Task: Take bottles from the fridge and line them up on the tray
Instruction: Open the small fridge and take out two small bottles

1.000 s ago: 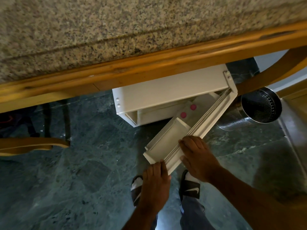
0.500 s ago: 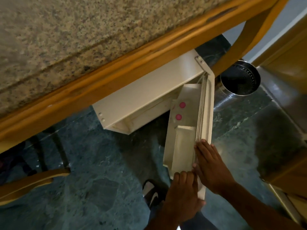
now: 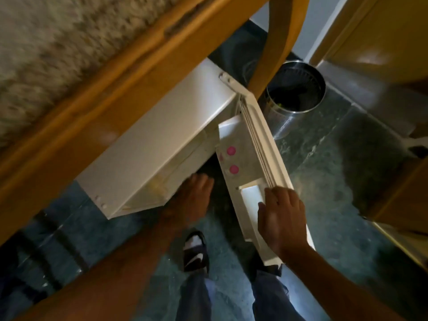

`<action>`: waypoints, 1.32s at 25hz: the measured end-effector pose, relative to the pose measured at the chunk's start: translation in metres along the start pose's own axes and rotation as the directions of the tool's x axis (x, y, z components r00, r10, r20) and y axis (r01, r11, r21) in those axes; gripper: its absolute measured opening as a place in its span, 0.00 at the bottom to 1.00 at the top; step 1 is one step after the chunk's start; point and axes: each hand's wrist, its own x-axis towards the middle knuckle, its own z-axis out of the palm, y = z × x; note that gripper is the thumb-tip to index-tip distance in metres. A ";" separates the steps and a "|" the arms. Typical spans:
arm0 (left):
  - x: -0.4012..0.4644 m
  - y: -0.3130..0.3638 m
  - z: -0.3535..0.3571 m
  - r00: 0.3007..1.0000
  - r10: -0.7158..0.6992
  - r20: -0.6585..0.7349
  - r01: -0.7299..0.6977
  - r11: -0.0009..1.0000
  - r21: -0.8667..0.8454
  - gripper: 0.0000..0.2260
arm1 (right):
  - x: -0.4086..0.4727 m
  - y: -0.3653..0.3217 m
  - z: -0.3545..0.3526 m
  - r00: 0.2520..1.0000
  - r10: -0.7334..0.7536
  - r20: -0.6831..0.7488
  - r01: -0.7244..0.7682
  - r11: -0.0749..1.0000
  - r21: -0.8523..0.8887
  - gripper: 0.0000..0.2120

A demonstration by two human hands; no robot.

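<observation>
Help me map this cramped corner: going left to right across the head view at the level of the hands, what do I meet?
White fridge body → left hand reaching toward its opening → pink bottle caps in the door shelf → right hand on the open fridge door.

A shiny metal bin (image 3: 295,98) stands on the dark green stone floor (image 3: 324,181), just beside the bench's (image 3: 46,49) curved wooden leg (image 3: 275,42).
</observation>
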 end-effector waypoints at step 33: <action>0.123 -0.054 -0.041 0.925 0.233 0.301 -0.205 0.971 -0.123 0.11 | 0.092 -0.119 0.040 0.805 0.489 0.337 -0.594 0.681 0.429 0.12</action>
